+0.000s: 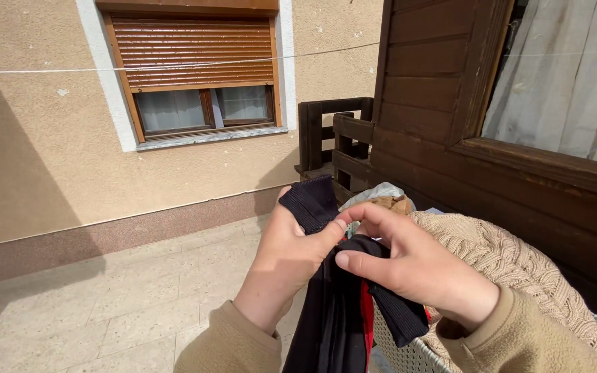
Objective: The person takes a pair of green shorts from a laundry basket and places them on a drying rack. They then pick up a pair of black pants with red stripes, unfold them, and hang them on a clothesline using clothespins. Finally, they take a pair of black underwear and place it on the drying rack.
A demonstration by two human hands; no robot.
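A black garment (333,311) with a ribbed cuff (310,200) and a red stripe hangs between my hands. My left hand (286,262) grips it near the cuff, thumb pressed on the fabric. My right hand (409,266) pinches the same garment from the right, fingers curled over its folded edge. Both wrists wear tan fleece sleeves. The garment's lower part runs out of view at the bottom.
A white laundry basket (409,356) sits under my right arm, holding a beige knitted sweater (513,266) and other clothes (381,197). A clothesline (174,65) runs overhead. A dark wooden wall and window frame (519,148) stand to the right; a shuttered window (198,76) faces me across the tiled terrace (105,311).
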